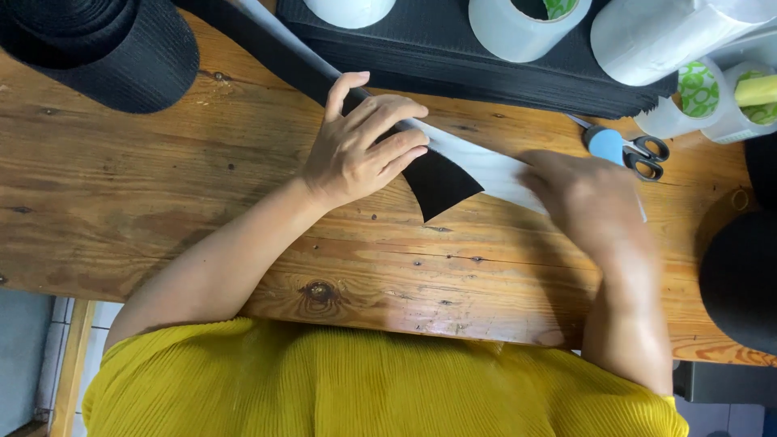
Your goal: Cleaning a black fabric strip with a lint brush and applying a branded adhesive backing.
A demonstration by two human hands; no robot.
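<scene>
Left hand (356, 150): flat, fingers spread, pressing down on the black strip (441, 182) where the white tape (486, 166) meets it; nothing clamped, palm weight only. Strip end just beyond the fingertips, cut to a curved point, lying on the wooden table (202, 194).

Right hand (595, 202): blurred, resting on the far end of the white tape, well apart from the left; whether pinching or merely pressing cannot be told.

Risks, as judged:
- Tape could wrinkle or trap a crease if pulled off-line between the two hands.
- Strip could skid under flat pressure alone; bare wood offers little grip.
- Tape may drift off the strip edge, since strip runs diagonally away behind the left hand toward the large black roll (97, 48).
- Scissors (631, 150), just past the right hand, within reach of a sweeping wrist.

Materials and shapes:
- Black strip: matte, dense, woven-looking, flexible.
- White tape: thin, smooth, faintly glossy band.
- Table: knotty planks, orange-brown, visible grain and small nail marks.
- Beyond both hands: black textured sheet stack (453, 57), carrying white tape rolls (518, 28), cylindrical, translucent-white.
- Scissors: black loops, pale blue round cover on the blades.
</scene>
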